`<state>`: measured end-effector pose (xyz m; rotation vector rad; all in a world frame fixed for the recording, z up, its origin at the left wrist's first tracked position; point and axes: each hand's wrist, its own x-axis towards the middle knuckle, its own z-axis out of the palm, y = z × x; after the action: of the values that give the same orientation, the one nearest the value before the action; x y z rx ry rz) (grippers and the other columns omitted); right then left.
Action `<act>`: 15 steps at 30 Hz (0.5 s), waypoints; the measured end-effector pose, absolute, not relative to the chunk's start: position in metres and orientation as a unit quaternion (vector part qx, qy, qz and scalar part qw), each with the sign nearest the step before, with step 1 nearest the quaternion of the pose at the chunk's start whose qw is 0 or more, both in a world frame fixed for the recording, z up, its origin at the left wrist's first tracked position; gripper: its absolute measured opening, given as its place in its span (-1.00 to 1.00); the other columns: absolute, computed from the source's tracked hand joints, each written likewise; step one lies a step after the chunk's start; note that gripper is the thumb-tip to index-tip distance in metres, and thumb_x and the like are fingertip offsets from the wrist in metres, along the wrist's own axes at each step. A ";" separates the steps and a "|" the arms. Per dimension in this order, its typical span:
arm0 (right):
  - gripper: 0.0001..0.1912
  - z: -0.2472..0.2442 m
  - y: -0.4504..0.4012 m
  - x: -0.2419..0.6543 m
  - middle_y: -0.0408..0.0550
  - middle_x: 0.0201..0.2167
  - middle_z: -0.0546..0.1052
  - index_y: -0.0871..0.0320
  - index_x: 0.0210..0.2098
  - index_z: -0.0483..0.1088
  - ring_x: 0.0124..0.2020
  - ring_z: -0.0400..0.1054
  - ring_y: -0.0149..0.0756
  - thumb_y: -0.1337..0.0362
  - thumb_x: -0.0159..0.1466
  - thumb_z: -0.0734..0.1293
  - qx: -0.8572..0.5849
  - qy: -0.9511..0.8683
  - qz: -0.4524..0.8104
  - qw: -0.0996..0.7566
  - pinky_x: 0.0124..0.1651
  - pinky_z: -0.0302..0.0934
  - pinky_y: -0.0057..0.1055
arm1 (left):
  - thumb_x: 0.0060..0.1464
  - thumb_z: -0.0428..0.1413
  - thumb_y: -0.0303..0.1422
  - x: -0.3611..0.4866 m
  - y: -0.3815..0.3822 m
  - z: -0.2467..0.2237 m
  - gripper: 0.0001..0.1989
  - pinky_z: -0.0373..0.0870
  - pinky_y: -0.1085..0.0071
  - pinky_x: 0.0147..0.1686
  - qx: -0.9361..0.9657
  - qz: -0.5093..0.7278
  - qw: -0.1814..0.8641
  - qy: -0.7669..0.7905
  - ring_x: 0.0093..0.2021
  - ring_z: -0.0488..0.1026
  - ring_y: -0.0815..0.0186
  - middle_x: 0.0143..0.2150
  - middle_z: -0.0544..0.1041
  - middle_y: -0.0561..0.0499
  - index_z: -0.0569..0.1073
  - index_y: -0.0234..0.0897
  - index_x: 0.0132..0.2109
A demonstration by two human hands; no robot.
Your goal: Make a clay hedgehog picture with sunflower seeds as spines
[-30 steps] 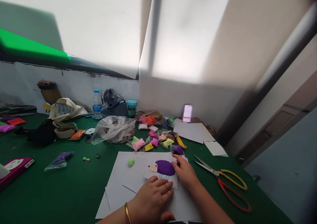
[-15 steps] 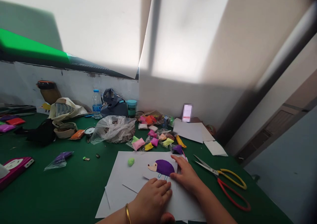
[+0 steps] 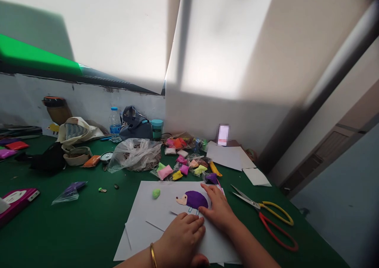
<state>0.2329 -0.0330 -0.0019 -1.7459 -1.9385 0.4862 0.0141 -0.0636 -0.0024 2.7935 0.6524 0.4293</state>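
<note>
A purple hedgehog figure (image 3: pixel 196 200) with a pale face and blue outlined legs lies on white paper (image 3: pixel 142 204). Just below it, my left hand (image 3: pixel 185 234), a gold bangle on its wrist, rests palm down on the paper with its fingers fairly flat. My right hand (image 3: pixel 217 208) touches the hedgehog's right side, thumb and fingers apart and nothing held. A light green lump of clay (image 3: pixel 156 193) sits on the paper to the left of the hedgehog.
Scissors (image 3: pixel 259 205) lie open at the right. Beyond the paper are clay packets (image 3: pixel 165 172) and a clear plastic bag (image 3: pixel 137 155). A purple packet (image 3: pixel 71 191) and a magenta box (image 3: pixel 17 204) are at left; a bottle (image 3: pixel 115 125) stands behind.
My right hand has shifted slightly left, its thumb now further over the hedgehog's lower right edge. My left hand has stayed nearly still.
</note>
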 end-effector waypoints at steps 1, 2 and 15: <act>-0.20 -0.002 -0.032 0.234 0.00 0.16 0.30 -0.04 0.31 0.18 0.21 0.17 -0.08 0.17 0.09 0.43 -0.634 -0.710 0.183 0.247 0.27 0.01 -0.19 | 0.13 0.03 0.16 0.014 -0.064 -0.002 -0.32 0.20 0.07 0.14 0.957 0.146 0.119 0.221 0.16 0.36 -0.01 0.26 0.38 -0.14 0.32 -0.21 0.21; -0.22 -0.003 -0.032 0.235 0.01 0.17 0.30 -0.03 0.31 0.18 0.21 0.18 -0.08 0.15 0.11 0.41 -0.627 -0.712 0.189 0.255 0.27 0.03 -0.19 | 0.13 0.03 0.16 0.014 -0.064 -0.002 -0.32 0.21 0.07 0.13 0.958 0.145 0.118 0.219 0.16 0.36 -0.01 0.26 0.38 -0.14 0.32 -0.21 0.22; -0.22 -0.002 -0.032 0.234 -0.01 0.24 0.24 -0.08 0.31 0.17 0.29 0.09 -0.07 0.16 0.12 0.40 -0.635 -0.716 0.182 0.226 0.30 -0.03 -0.17 | 0.11 0.05 0.16 0.014 -0.064 -0.001 -0.32 0.22 0.08 0.13 0.956 0.146 0.123 0.223 0.16 0.36 0.01 0.25 0.40 -0.14 0.33 -0.20 0.21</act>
<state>0.2341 -0.0321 -0.0022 -1.7492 -1.9743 0.5030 0.0144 -0.0638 -0.0014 2.7884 0.6495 0.4244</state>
